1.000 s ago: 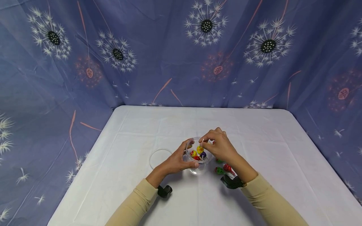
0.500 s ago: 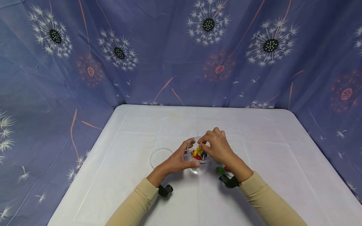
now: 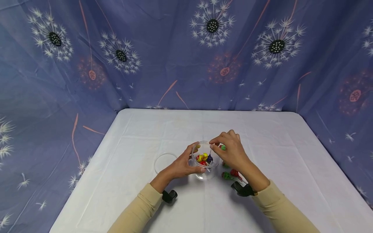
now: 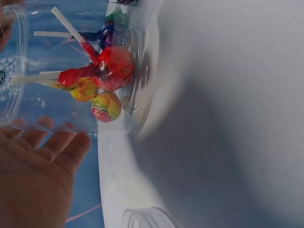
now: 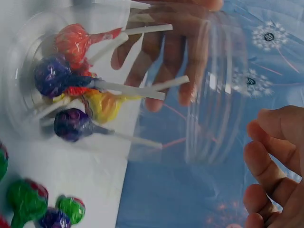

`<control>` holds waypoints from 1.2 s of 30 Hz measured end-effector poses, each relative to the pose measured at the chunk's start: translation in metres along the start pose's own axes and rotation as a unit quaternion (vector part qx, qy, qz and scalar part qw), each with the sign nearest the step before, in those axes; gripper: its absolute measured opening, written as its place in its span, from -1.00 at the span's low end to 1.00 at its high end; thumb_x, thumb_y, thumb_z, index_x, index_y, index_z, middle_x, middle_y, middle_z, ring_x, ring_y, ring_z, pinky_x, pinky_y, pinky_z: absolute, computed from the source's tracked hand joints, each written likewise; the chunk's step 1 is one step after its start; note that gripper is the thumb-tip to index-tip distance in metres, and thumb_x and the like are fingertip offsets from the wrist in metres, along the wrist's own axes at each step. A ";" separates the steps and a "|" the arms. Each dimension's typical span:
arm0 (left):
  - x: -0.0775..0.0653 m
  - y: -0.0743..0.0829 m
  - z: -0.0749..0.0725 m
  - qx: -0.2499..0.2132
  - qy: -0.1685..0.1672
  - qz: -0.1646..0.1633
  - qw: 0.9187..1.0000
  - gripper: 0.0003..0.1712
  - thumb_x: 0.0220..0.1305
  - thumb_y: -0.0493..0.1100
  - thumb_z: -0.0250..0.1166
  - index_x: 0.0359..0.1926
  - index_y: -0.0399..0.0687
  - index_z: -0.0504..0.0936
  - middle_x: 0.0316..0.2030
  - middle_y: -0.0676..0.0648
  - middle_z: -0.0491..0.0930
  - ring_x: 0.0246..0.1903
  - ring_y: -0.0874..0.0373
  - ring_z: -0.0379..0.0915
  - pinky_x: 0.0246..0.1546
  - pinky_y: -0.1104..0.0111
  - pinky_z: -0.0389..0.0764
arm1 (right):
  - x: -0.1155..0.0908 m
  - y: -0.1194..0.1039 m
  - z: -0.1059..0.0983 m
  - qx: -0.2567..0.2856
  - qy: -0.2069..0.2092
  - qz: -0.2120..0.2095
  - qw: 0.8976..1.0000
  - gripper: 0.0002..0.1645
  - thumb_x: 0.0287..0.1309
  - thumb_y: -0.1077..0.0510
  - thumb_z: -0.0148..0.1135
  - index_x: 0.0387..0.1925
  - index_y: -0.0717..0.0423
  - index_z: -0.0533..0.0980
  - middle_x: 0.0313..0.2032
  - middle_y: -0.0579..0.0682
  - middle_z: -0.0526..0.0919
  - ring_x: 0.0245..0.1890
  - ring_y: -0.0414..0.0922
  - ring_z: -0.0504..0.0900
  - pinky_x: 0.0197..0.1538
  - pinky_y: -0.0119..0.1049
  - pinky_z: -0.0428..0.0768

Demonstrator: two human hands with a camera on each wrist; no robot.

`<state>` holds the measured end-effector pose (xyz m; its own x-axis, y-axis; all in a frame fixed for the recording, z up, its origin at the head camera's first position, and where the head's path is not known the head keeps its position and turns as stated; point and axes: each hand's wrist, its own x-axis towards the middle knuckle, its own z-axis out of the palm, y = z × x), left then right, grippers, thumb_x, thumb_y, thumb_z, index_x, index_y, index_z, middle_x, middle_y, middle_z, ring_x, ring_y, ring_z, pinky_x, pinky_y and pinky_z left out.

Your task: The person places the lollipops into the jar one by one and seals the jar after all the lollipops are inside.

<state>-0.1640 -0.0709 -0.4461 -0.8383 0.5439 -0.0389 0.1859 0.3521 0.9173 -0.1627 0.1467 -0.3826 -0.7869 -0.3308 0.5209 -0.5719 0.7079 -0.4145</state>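
Note:
My left hand (image 3: 183,166) grips a clear plastic jar (image 3: 203,177) from its left side, fingers behind and thumb in front. Red, yellow and purple lollipops lie inside, among them a red lollipop (image 4: 115,68) and a purple lollipop (image 5: 72,124), with white sticks pointing toward the jar's open mouth. Just outside the rim, on the right, is my right hand (image 3: 230,150). Its thumb and fingers are loosely bent, and the right wrist view shows nothing between them.
On the white table (image 3: 140,132), a round clear lid (image 3: 155,160) lies left of the jar. Several wrapped lollipops rest right of it, partly under my right forearm, including a green lollipop (image 3: 226,175) and a red lollipop (image 3: 234,173). A patterned blue curtain (image 3: 180,64) hangs behind.
My right hand dipped toward the jar's mouth with a lollipop stick at its fingertips, let go, and drew back up and right. My left hand stayed on the jar.

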 end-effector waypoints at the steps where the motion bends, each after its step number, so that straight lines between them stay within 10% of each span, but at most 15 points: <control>1: 0.000 0.000 0.000 0.001 -0.001 -0.001 1.000 0.18 -0.03 0.21 0.43 0.45 0.36 -0.17 0.42 -0.05 0.07 0.39 -0.08 0.09 0.37 0.02 0.19 | -0.002 0.001 -0.003 0.002 0.005 0.003 1.000 -0.92 0.01 0.18 0.38 -0.37 0.00 0.68 -0.50 -0.14 0.55 -0.37 -0.19 0.27 -0.21 -0.22 0.16; 36: 0.002 0.012 0.002 0.024 0.009 -0.012 1.000 0.13 -0.05 0.15 0.47 0.42 0.37 -0.08 0.41 -0.16 0.11 0.38 -0.22 0.07 0.36 -0.04 0.19 | -0.113 0.057 -0.034 -0.016 0.052 0.167 0.984 -0.87 -0.02 0.23 0.39 -0.36 -0.02 0.68 -0.47 -0.17 0.61 -0.34 -0.24 0.30 -0.29 -0.36 0.14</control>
<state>-0.1628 -0.0643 -0.4362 -0.8522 0.5206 -0.0526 0.1900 0.4014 0.8960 -0.0986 0.2457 -0.4398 -0.9011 -0.0122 0.4334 -0.2767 0.7858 -0.5531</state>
